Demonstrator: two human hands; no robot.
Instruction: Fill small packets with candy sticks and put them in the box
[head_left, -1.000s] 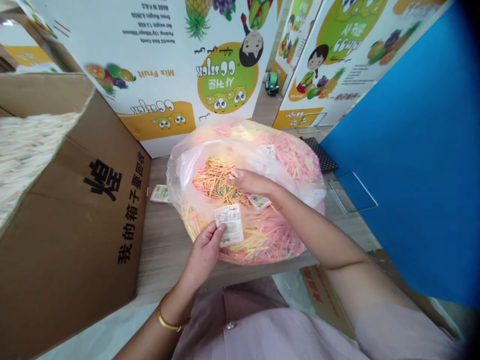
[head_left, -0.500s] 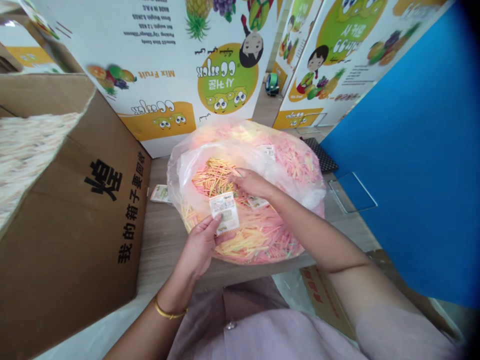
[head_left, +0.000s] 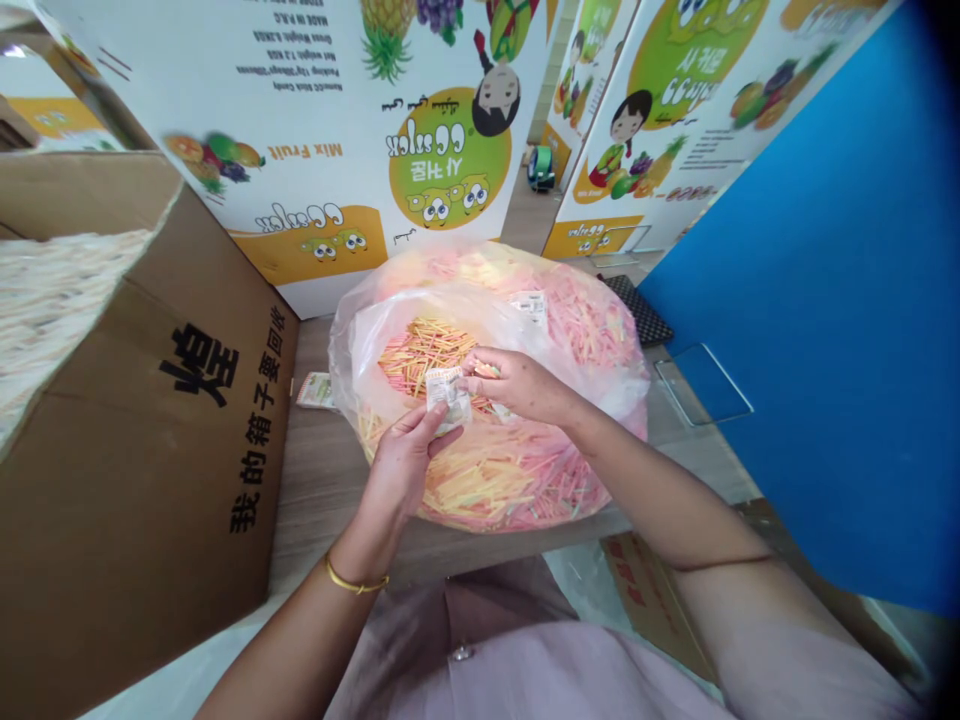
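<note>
At the near edge of a wood-grain counter point(head_left: 322, 500), a person's left hand point(head_left: 401, 465) pinches a small printed sachet point(head_left: 448, 398) with a perforated edge between thumb and fingers, a gold bangle point(head_left: 357, 584) on the wrist. The right hand point(head_left: 521, 385) curls narrow just beside it, fingertips bunched; whether they grip anything is hard to tell. Both hands hover over a clear plastic bag point(head_left: 360, 340) of pink and yellow candy sticks point(head_left: 487, 480) lying on the counter. A second sachet point(head_left: 315, 390) lies beside the bag, a brown cardboard carton point(head_left: 135, 470) stands to the left, and printed fruit-candy cartons point(head_left: 322, 130) rise behind.
</note>
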